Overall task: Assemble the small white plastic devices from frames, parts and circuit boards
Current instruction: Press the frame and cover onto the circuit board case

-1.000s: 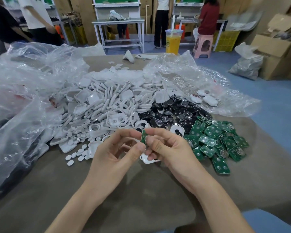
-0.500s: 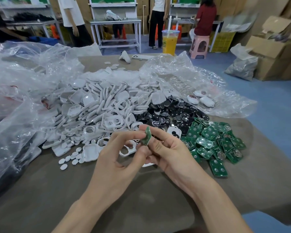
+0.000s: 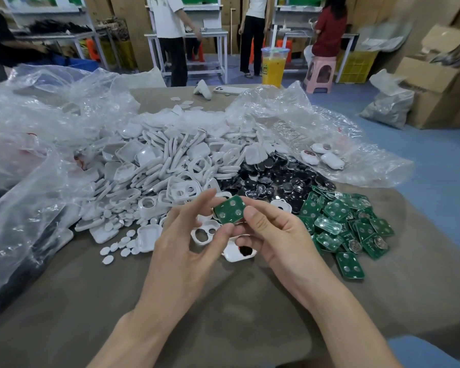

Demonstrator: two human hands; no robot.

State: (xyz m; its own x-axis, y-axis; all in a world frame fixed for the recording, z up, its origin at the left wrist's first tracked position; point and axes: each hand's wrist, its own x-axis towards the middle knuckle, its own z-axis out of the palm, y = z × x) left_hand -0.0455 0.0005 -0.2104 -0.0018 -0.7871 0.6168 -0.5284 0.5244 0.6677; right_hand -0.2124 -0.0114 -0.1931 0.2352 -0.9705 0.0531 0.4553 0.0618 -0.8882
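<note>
Green board (image 3: 229,210): right grip (image 3: 279,235), perhaps left grip (image 3: 186,248).

No text, number or brand can be read anywhere. The drink cup (image 3: 273,69) at 12 o'clock has a small green print on its side, but it is too blurred to read. The plastic bag (image 3: 24,160) at 9 o'clock shows some red marks, also not readable. The circuit board (image 3: 229,209) near the middle shows no print that can be made out.
</note>
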